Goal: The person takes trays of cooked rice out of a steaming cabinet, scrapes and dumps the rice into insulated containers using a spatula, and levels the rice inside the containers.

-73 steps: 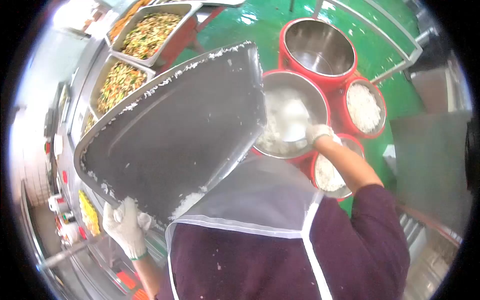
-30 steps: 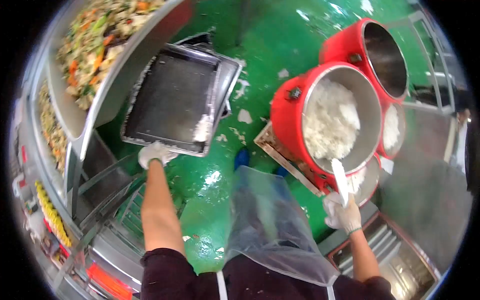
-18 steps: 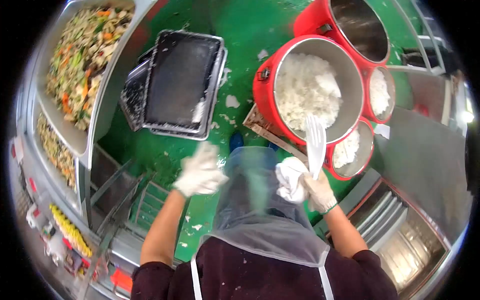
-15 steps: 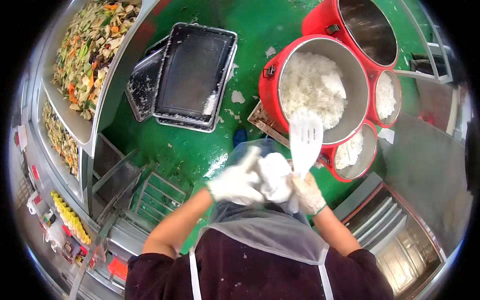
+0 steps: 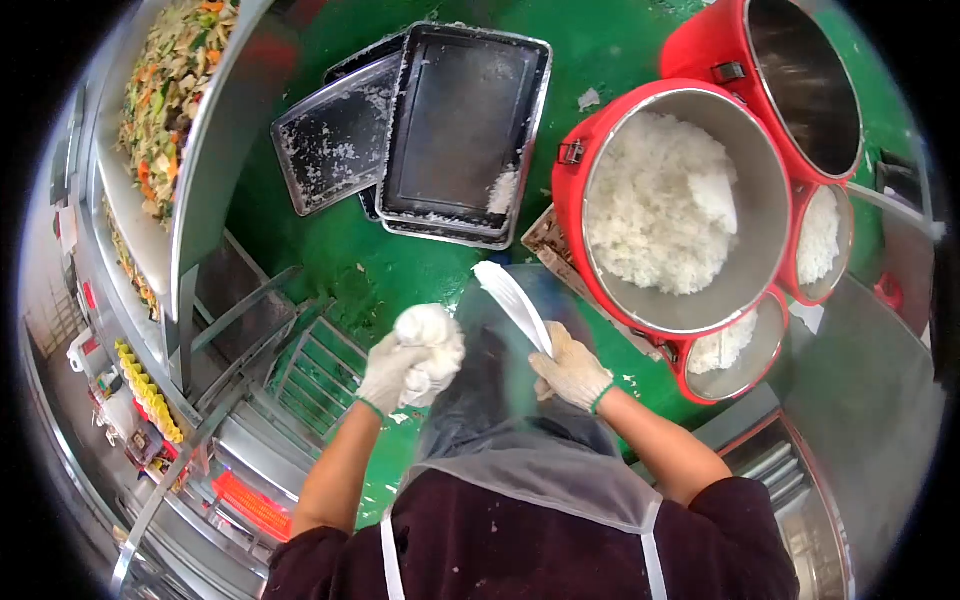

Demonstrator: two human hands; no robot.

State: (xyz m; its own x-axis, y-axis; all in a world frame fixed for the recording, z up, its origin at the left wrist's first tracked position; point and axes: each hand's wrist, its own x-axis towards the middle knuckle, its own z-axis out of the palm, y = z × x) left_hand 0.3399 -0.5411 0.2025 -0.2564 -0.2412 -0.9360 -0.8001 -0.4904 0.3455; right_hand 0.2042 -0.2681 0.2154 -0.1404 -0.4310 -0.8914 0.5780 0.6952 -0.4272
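Observation:
Both of my hands wear white knit gloves. My left hand [image 5: 388, 375] is closed round a bunched white cloth [image 5: 430, 345], in front of the clear apron [image 5: 500, 360]. To its right, my right hand [image 5: 575, 372] grips a white slotted spatula [image 5: 510, 302], whose blade points up and to the left. Beyond my right hand a red round container [image 5: 575, 190] holds a heap of white rice [image 5: 660, 205]. Ahead, black trays [image 5: 460, 120] with rice stuck to them lie stacked on the green floor.
Another red container [image 5: 705, 50] stands behind, with two smaller ones holding rice [image 5: 820, 235] at the right. A deep metal pan of mixed vegetables [image 5: 165, 110] is at the upper left. Metal racks [image 5: 310, 375] stand at the lower left.
The tray in my left hand was put down on the floor stack. The white cloth passed from my right hand to my left. The spatula has left the rice container and now points left.

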